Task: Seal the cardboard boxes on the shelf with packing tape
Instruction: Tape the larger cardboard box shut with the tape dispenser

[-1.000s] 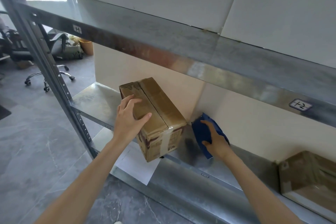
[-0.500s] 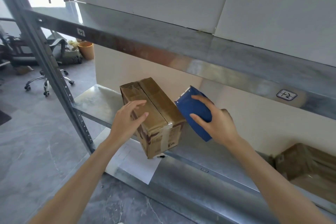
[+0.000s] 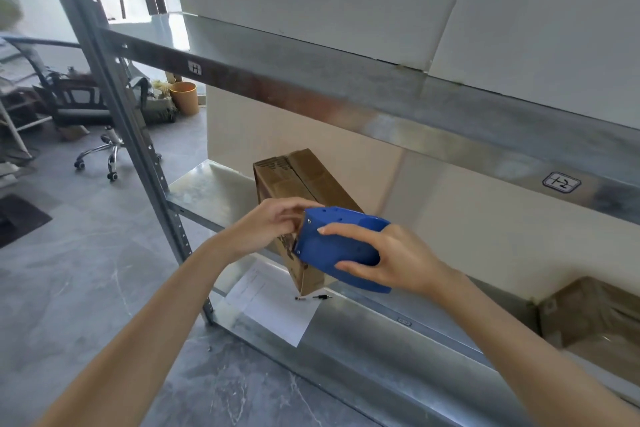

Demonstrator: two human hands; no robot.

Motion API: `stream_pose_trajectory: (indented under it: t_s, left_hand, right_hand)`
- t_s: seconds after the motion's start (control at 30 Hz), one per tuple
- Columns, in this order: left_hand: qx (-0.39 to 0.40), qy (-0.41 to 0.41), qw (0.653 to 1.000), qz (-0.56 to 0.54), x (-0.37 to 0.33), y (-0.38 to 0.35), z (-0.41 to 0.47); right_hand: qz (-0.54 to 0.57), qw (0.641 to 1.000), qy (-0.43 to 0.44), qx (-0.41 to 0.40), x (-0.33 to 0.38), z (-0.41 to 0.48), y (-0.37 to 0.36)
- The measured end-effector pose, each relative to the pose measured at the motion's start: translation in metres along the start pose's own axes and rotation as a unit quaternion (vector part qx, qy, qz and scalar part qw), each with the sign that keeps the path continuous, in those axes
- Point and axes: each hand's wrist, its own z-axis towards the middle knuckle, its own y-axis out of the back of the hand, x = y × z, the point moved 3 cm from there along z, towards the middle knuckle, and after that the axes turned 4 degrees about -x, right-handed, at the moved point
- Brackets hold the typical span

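Readying tape: clasping blue plastic tape dispenser [image 3: 337, 248] in right grip [image 3: 398, 262], hold of left grip [image 3: 265, 229] unclear; next, likely tape end onto brown cardboard box [image 3: 311, 178].

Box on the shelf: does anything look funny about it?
Yes. The cardboard box sits turned at an angle, its near corner poking out past the shelf edge. A small black bit also lies loose just below that corner.

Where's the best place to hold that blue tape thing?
Probably its rounded back half, coming from the right, away from the cardboard box. The blue tape dispenser is wide and smooth there, so the right hand wraps it, and its front end points at the box.
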Motion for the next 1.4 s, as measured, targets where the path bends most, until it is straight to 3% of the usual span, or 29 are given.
stream_pose_trajectory:
  t_s: [0.53,0.77,1.1,1.4]
  left_hand:
    - [-0.001,-0.003,1.000,0.002,0.006,0.003,-0.001]
    - [-0.057,0.018,0.998,-0.014,0.002,-0.007,0.001]
    - [-0.125,0.004,0.992,0.026,-0.017,-0.006,-0.003]
    - [-0.153,0.045,0.987,0.014,-0.018,0.018,-0.028]
  right_hand:
    - [-0.015,0.998,-0.045,0.036,0.038,-0.003,0.014]
    - [-0.010,0.995,-0.059,0.083,0.035,-0.008,0.010]
    - [-0.019,0.997,-0.038,0.068,0.019,-0.008,0.031]
    - [-0.068,0.993,-0.034,0.095,-0.011,-0.028,0.043]
